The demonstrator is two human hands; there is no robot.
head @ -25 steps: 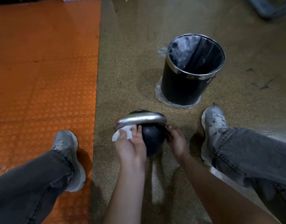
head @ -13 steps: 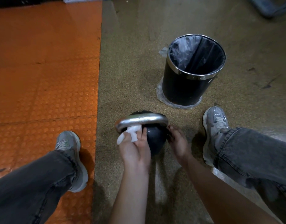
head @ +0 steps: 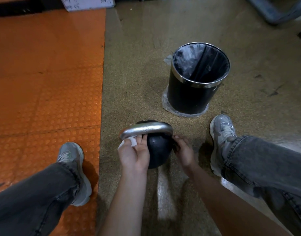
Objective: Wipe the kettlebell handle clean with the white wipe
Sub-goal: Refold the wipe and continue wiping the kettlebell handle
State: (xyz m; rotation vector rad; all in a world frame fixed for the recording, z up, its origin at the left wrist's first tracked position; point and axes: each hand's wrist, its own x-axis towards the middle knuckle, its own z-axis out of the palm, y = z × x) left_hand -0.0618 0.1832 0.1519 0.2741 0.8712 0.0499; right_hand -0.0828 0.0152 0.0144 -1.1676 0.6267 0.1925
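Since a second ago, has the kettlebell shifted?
No. The kettlebell keeps the same spot, nearer and left of the bin; only the camera drifted slightly.

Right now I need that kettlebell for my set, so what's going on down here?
A person is crouched over the kettlebell on the speckled floor, cleaning it. The left hand presses a white wipe against the underside of the left end of the silver handle. The right hand steadies the black ball at the handle's right end. A lined black bin stands open just beyond. The wiping looks in progress, not finished.
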